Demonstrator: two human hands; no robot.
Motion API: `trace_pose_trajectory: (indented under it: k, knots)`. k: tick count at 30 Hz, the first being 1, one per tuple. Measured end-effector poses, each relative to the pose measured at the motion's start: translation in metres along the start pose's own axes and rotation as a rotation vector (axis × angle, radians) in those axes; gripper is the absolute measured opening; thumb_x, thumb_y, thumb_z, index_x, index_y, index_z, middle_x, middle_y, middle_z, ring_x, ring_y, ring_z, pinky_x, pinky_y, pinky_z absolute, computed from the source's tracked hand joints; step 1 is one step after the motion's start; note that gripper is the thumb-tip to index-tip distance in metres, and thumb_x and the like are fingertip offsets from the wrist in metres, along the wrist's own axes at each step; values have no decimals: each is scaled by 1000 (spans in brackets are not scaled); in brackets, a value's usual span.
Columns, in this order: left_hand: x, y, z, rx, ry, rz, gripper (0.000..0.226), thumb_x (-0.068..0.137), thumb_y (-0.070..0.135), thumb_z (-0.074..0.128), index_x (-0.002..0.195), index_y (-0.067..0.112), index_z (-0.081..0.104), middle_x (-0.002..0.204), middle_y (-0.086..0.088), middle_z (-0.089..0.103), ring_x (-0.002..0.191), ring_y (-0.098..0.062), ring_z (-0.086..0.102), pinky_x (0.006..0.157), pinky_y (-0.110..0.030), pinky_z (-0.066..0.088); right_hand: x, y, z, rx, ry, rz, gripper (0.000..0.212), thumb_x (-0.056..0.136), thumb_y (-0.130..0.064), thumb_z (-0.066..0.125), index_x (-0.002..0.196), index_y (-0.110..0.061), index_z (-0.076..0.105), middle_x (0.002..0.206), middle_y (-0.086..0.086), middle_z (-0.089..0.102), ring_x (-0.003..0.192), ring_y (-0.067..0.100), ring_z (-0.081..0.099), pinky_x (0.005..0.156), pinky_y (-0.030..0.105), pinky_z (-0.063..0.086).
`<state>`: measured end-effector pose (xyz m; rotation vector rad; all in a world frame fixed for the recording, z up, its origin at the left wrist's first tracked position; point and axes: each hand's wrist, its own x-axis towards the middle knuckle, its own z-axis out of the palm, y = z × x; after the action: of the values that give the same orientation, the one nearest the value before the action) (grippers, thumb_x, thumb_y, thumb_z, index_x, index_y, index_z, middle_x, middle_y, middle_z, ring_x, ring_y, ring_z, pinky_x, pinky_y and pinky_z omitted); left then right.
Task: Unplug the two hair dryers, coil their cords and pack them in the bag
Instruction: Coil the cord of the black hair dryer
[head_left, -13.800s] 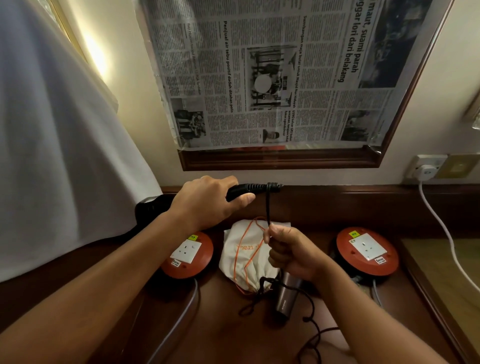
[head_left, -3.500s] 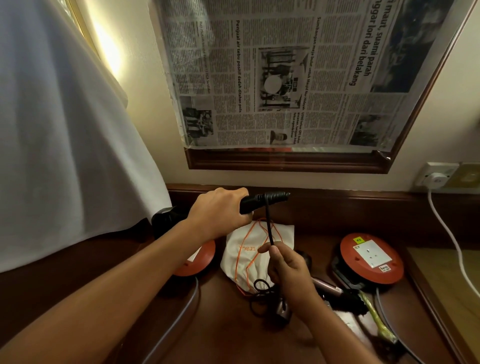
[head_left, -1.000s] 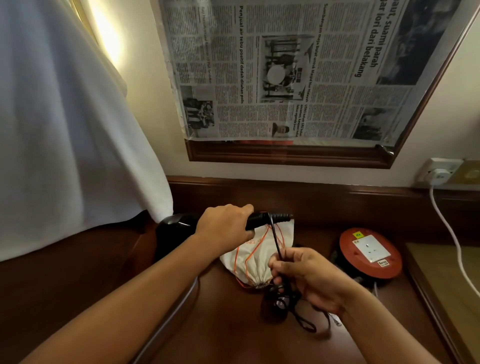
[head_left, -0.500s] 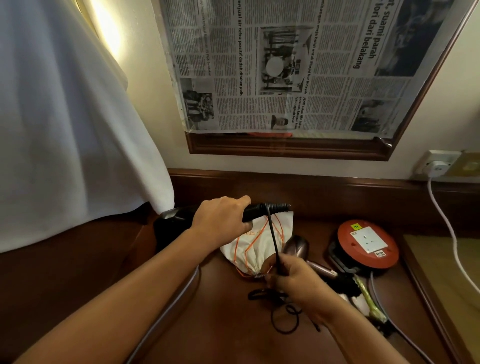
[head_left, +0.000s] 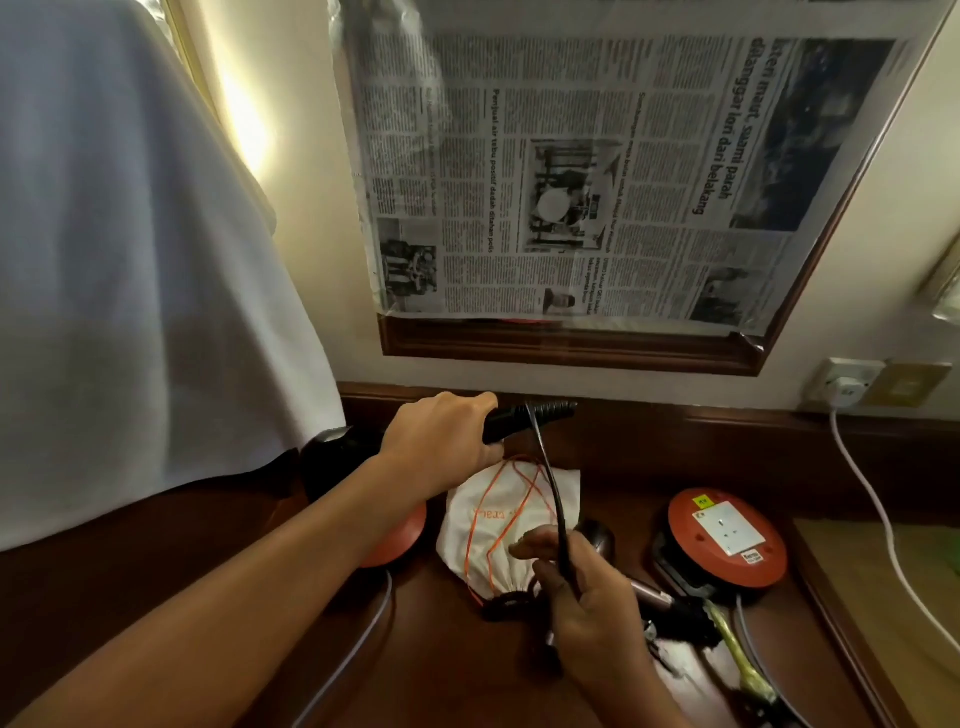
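My left hand (head_left: 441, 441) grips the handle of a black hair dryer (head_left: 332, 457), held level above the desk; its ribbed cord end (head_left: 550, 410) points right. Its black cord (head_left: 550, 483) drops from there into my right hand (head_left: 582, 597), which pinches it low over the desk. Under the cord lies a white drawstring bag (head_left: 498, 519) with orange strings. A second, grey hair dryer (head_left: 597, 535) lies behind my right hand, partly hidden by it, with its handle running right.
An orange extension reel (head_left: 727, 540) with a white socket sits at right; another orange reel (head_left: 400, 535) shows under my left arm. A white cable (head_left: 878, 514) hangs from a wall plug (head_left: 844, 384). White cloth (head_left: 130, 260) hangs left. A newspaper-covered frame (head_left: 597, 182) is on the wall.
The view has tilted up a little. My right hand has slid along the cord and holds it taut and lower; the loose loops on the desk are now hidden behind it.
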<state>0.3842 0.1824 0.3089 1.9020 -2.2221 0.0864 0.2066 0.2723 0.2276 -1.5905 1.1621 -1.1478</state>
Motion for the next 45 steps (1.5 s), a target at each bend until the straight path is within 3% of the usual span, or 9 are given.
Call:
trace_pose_trajectory:
  k: [5,9,15,19,24,30,34,39,45]
  knots:
    - [10,-17,-9,81,23,0,35,88,46,56,112,22,52,96,-5,65,86,-27,63,64,-34,42,5,-24,13,250,-23,-20,20,92,-2,51,105,-14,62,64,8,65,51,8,56,51,17,45]
    - [12,-25,-8,111,-13,9,37,89,47,55,116,22,51,102,-5,65,92,-27,63,65,-34,39,6,-24,22,322,12,31,27,95,-13,43,93,0,66,49,9,42,39,4,40,43,14,36]
    - [2,-28,-11,-5,-13,60,31,86,48,55,107,25,53,97,-2,64,88,-26,61,69,-35,46,18,14,33,176,-39,170,26,96,-12,50,75,0,59,46,0,42,37,9,35,38,17,29]
    - [-9,-27,-13,-86,-25,124,29,85,52,55,104,29,54,87,6,59,83,-22,60,72,-38,51,31,33,30,304,-55,267,27,93,-18,52,70,-7,57,53,5,43,46,13,36,42,20,29]
    - [-19,-23,-21,-166,-20,202,18,84,48,58,86,36,44,78,11,54,74,-15,54,63,-32,42,45,34,19,502,-193,345,24,96,-18,46,76,-6,52,50,-2,40,41,8,34,41,19,32]
    - [-31,-19,-31,-156,-59,254,20,82,48,60,88,31,51,78,9,59,74,-16,58,66,-35,51,60,38,-1,647,-292,403,20,88,-20,54,74,-7,58,52,-1,38,44,8,31,44,20,29]
    - [-39,-12,-34,-164,-82,277,18,82,46,60,88,30,53,73,7,58,69,-14,58,64,-35,52,72,31,-22,587,-350,393,17,86,-20,57,77,-8,63,55,1,43,48,12,38,53,27,30]
    - [-51,1,-38,-159,-208,344,17,84,45,62,91,33,53,73,9,57,66,-8,55,58,-26,45,91,-1,-52,371,-451,399,15,85,5,48,83,0,63,56,7,58,49,18,57,53,29,51]
    - [-60,11,-33,-31,-292,383,16,85,44,60,93,38,49,73,12,52,70,-9,54,62,-29,46,112,-32,-78,111,-571,287,9,87,3,56,89,1,64,65,0,67,55,7,62,54,19,51]
